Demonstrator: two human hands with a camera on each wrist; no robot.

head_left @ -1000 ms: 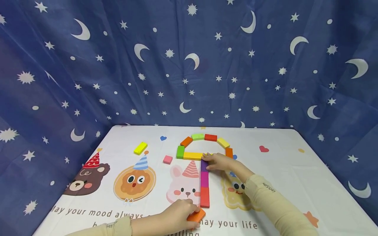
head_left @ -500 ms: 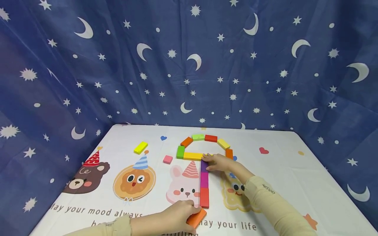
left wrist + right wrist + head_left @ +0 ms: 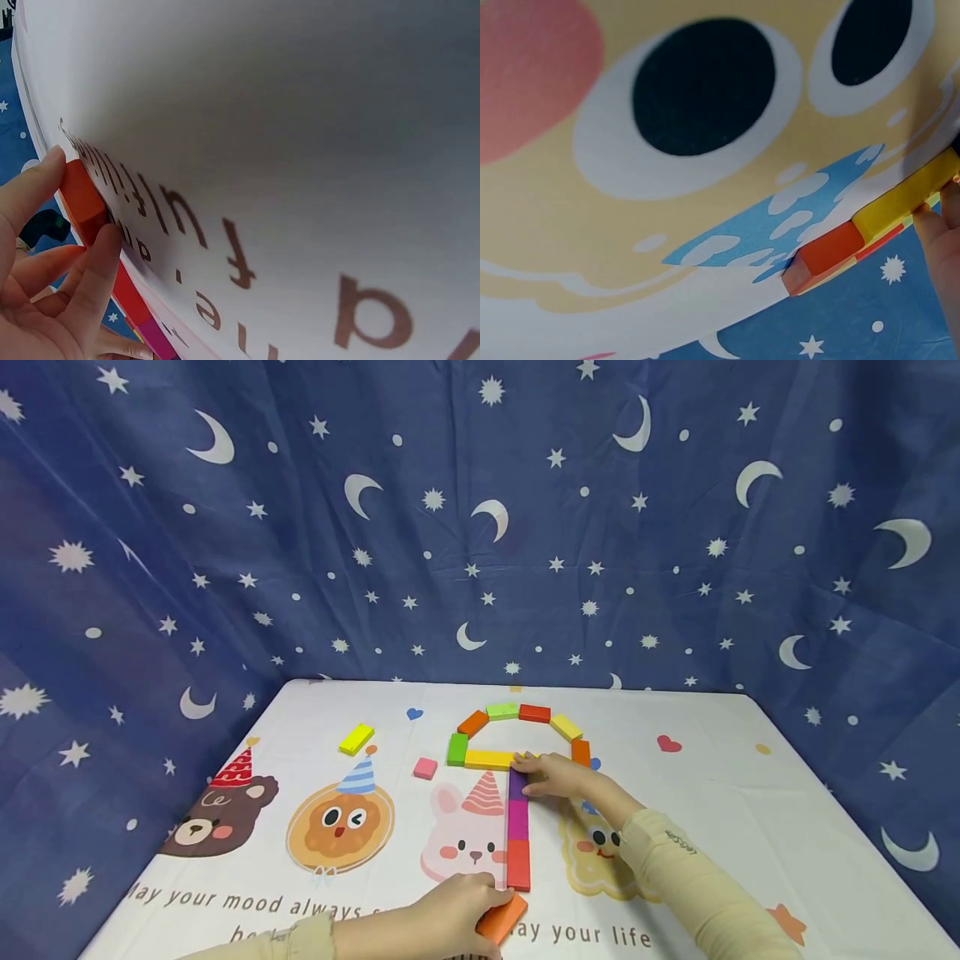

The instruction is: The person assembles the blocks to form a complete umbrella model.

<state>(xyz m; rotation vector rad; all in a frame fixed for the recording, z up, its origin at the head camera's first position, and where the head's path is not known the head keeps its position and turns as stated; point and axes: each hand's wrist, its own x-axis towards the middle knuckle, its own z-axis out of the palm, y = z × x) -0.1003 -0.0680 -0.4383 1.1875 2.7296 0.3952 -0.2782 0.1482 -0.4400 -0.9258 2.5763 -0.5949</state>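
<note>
In the head view, my left hand (image 3: 456, 917) pinches an orange block (image 3: 504, 922) between thumb and finger. The block lies slanted just below the near end of a red block (image 3: 518, 865). From that red one, a straight column runs away through a magenta block (image 3: 518, 820) to a purple block (image 3: 517, 782). My right hand (image 3: 553, 775) rests its fingertips at the column's far end, on the purple block and the yellow block (image 3: 489, 760) crossing it. The right wrist view shows fingers against a yellow block (image 3: 907, 196), with an orange-red block (image 3: 832, 251) at its end.
An arch of coloured blocks, including a green one (image 3: 457, 749) and a red one (image 3: 535, 713), curves behind the yellow row. A pink block (image 3: 425, 768) and a loose yellow block (image 3: 356, 739) lie to the left. A starry blue curtain (image 3: 420, 568) hangs behind the table.
The orange block has turned to a steeper slant and shifted slightly right in my left hand. My right hand has stayed at the column's far end.
</note>
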